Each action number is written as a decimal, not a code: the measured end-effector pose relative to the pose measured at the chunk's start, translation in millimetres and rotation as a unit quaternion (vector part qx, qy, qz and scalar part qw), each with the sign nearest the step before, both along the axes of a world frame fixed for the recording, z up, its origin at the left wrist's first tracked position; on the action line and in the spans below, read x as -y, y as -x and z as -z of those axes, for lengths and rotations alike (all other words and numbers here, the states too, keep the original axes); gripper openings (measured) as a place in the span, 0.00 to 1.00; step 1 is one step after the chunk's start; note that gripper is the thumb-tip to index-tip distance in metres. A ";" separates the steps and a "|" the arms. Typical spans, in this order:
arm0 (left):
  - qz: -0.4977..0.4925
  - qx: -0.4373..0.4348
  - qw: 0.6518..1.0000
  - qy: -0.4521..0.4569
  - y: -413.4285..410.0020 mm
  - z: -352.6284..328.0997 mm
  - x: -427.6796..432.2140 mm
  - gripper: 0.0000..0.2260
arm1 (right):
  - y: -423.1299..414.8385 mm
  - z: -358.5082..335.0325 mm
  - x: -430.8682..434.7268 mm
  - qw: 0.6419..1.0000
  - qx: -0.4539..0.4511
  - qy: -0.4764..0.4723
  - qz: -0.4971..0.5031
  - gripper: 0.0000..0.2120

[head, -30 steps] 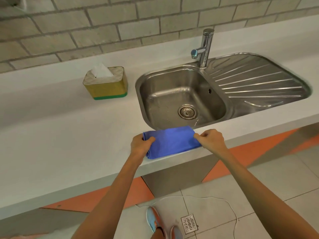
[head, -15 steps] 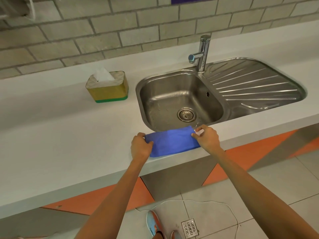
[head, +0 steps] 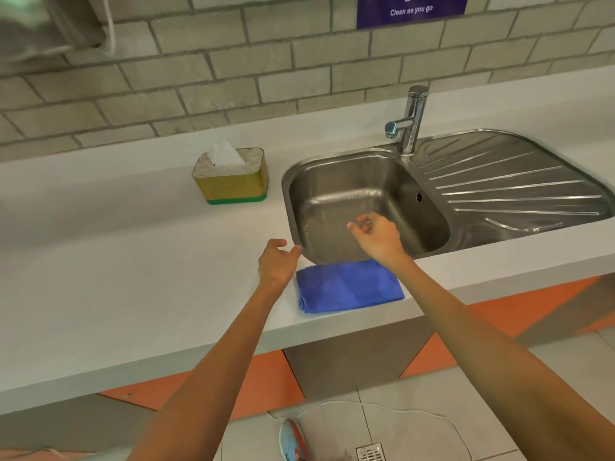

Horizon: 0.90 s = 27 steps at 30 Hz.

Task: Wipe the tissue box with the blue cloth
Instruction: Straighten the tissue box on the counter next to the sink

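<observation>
1. Your bench [head: 116, 277] runs off both side edges, with broad bare room at its left.
2. The sink [head: 332, 191] bowl is partly hidden behind your right hand [head: 379, 237].
3. The tissue box [head: 233, 176] stands near the back wall.
4. The blue cloth [head: 349, 289] lies folded at the bench's front edge.
5. Your left hand [head: 276, 261] hovers beside it; both hands' fingers loosely curled, holding nothing.

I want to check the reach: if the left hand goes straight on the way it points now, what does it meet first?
Probably bare counter, then the tissue box further on. The left hand is open, pointing up the counter just left of the sink; depth is unclear.
</observation>
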<state>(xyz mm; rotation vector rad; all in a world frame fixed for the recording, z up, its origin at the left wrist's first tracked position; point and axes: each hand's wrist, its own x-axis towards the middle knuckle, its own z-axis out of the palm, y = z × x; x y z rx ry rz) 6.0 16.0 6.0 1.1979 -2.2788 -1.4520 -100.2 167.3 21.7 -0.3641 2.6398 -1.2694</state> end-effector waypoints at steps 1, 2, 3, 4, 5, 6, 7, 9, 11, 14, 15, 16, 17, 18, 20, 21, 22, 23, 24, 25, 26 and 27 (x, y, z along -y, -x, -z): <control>-0.003 -0.009 1.000 -0.006 3.1 -4.2 6.0 0.19 | 2.2 -5.3 10.0 1.000 0.002 0.011 -0.010 0.19; -0.006 -0.020 1.000 -0.011 7.0 -8.4 13.1 0.19 | 4.8 -10.4 20.1 1.000 0.004 0.024 -0.018 0.19; -0.011 -0.031 0.999 -0.018 11.0 -12.8 20.7 0.19 | 7.4 -15.4 30.6 0.999 0.006 0.037 -0.025 0.19; -0.019 -0.042 0.999 -0.030 15.3 -17.2 28.7 0.19 | 10.5 -20.0 41.1 0.998 0.006 0.045 -0.034 0.19; -0.028 -0.051 0.997 -0.044 19.2 -21.5 37.3 0.19 | 13.9 -24.3 52.2 0.998 0.006 0.049 -0.043 0.19; -0.040 -0.059 0.996 -0.059 22.5 -25.6 46.9 0.19 | 17.8 -28.2 63.5 0.997 0.007 0.052 -0.053 0.19; -0.053 -0.067 0.993 -0.076 24.7 -29.0 57.5 0.19 | 21.7 -31.6 75.4 0.996 0.010 0.056 -0.062 0.20; -0.074 -0.092 0.987 -0.104 27.2 -33.2 82.7 0.18 | 29.5 -36.5 100.6 0.994 0.019 0.068 -0.081 0.21; -0.090 -0.118 0.981 -0.122 28.0 -35.3 110.7 0.17 | 35.7 -39.0 125.6 0.992 0.027 0.081 -0.089 0.21; -0.114 -0.138 0.975 -0.133 30.6 -36.0 153.5 0.16 | 43.5 -37.2 160.8 0.989 0.049 0.105 -0.096 0.21; -0.121 -0.138 0.974 -0.132 31.8 -35.2 167.2 0.16 | 46.3 -35.1 171.7 0.988 0.058 0.106 -0.097 0.22; -0.127 -0.138 0.973 -0.132 33.3 -34.3 180.0 0.16 | 49.0 -32.4 181.6 0.988 0.067 0.102 -0.098 0.23; -0.132 -0.137 0.973 -0.131 35.0 -32.9 192.5 0.16 | 51.3 -29.4 191.3 0.987 0.079 0.098 -0.097 0.24; -0.135 -0.134 0.973 -0.127 37.1 -31.3 204.5 0.16 | 53.2 -26.2 200.4 0.986 0.092 0.099 -0.093 0.25; -0.134 -0.129 0.975 -0.121 42.6 -27.7 226.1 0.17 | 55.5 -20.0 217.6 0.985 0.110 0.101 -0.084 0.27; -0.130 -0.126 0.976 -0.120 46.0 -26.1 235.4 0.18 | 56.9 -17.1 225.9 0.985 0.113 0.097 -0.081 0.28; -0.125 -0.122 0.977 -0.120 49.7 -24.5 243.6 0.19 | 58.8 -14.2 233.6 0.985 0.119 0.095 -0.078 0.30; -0.120 -0.118 0.978 -0.120 53.0 -22.7 250.5 0.19 | 61.0 -11.6 240.5 0.985 0.126 0.096 -0.075 0.31; -0.115 -0.115 0.979 -0.120 56.1 -20.8 256.6 0.20 | 63.6 -9.5 247.0 0.984 0.131 0.098 -0.069 0.31; -0.108 -0.111 0.981 -0.117 58.9 -18.7 262.0 0.20 | 66.2 -7.3 252.5 0.984 0.134 0.098 -0.061 0.31; -0.103 -0.108 0.982 -0.114 62.2 -16.6 266.9 0.20 | 68.3 -5.6 257.5 0.985 0.133 0.097 -0.054 0.31; -0.099 -0.106 0.983 -0.113 65.5 -14.5 271.6 0.21 | 70.1 -4.1 262.1 0.986 0.132 0.095 -0.048 0.31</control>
